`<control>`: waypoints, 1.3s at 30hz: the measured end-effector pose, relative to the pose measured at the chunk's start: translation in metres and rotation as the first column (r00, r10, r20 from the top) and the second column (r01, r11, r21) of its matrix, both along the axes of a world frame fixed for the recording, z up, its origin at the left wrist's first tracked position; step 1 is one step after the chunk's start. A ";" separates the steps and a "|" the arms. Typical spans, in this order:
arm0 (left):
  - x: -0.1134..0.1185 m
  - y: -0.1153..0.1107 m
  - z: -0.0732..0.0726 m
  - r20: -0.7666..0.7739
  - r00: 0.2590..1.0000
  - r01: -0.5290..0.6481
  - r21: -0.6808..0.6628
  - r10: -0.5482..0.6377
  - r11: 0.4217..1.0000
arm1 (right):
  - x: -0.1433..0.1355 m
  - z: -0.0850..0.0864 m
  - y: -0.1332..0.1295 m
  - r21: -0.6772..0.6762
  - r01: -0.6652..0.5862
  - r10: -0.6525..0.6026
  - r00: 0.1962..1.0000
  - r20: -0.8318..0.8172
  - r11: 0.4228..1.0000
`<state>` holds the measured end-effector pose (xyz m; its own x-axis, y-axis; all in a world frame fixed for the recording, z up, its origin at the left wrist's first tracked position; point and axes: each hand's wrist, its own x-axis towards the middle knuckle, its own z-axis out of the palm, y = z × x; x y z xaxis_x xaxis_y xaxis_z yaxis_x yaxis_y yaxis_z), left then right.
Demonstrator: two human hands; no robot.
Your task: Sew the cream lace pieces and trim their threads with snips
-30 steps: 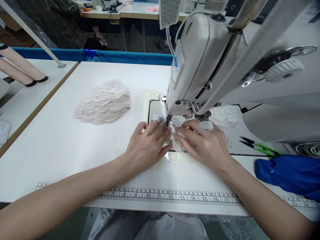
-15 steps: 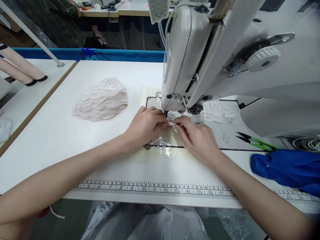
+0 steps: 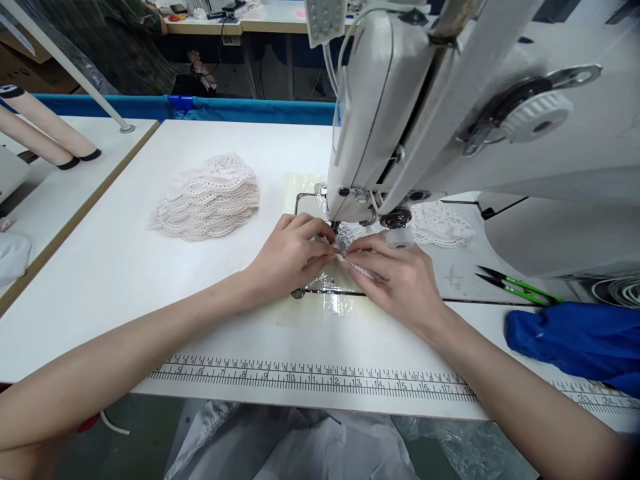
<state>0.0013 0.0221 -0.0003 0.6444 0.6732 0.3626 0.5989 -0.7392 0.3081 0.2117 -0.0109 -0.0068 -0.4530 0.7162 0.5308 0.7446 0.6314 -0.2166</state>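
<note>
Lace pieces in a stack (image 3: 207,197) lie at the centre left of the frame on the white table (image 3: 125,267), well apart from my hands. At the far left, on a second table, two tan cones (image 3: 47,130) rest on their sides. In the middle of the frame my left hand (image 3: 290,257) has its fingers curled narrow, pinching the left edge of a small lace piece (image 3: 353,250) just below the needle area. My right hand (image 3: 400,280) meets it from the other side; its fingertips (image 3: 353,253) are pressed together on the same lace piece, so both hands hold it between them, over the shiny plate in front of the sewing machine (image 3: 450,120). Behind my right hand, more lace (image 3: 443,225) lies under the machine arm. At the centre right, green thread snips (image 3: 515,287) lie on the table, and just beside them, at the lower right of the frame, is a blue cloth (image 3: 575,340). A printed ruler (image 3: 320,380) runs along the near table edge.
</note>
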 end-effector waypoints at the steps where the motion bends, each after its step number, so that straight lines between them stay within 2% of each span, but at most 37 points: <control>1: -0.001 -0.002 -0.001 -0.030 0.999 0.032 0.105 -0.029 0.994 | 0.000 0.000 0.000 0.031 -0.032 0.031 0.999 0.021 0.999; 4: -0.004 -0.012 -0.002 -0.130 0.988 0.121 0.373 -0.077 0.920 | 0.001 0.001 -0.002 0.091 -0.102 0.093 0.990 0.103 0.991; 7: -0.006 -0.026 0.001 -0.255 0.967 0.143 0.436 -0.031 0.889 | 0.001 0.003 -0.003 0.123 -0.136 0.114 0.979 0.169 0.983; 10: -0.008 -0.035 0.000 -0.274 0.962 0.122 0.483 0.017 0.867 | 0.002 0.005 -0.005 0.135 -0.147 0.119 0.973 0.199 0.980; 16: -0.012 -0.033 -0.005 -0.239 0.971 0.119 0.470 -0.004 0.875 | 0.001 0.006 -0.005 0.135 -0.147 0.117 0.971 0.209 0.980; 21: -0.010 -0.032 -0.003 -0.210 0.978 0.107 0.442 -0.013 0.891 | 0.000 0.006 -0.005 0.148 -0.137 0.100 0.967 0.234 0.980; 39: -0.008 -0.023 -0.005 -0.184 0.981 0.024 0.424 0.060 0.905 | -0.003 0.000 -0.003 0.195 -0.088 0.030 0.959 0.282 0.977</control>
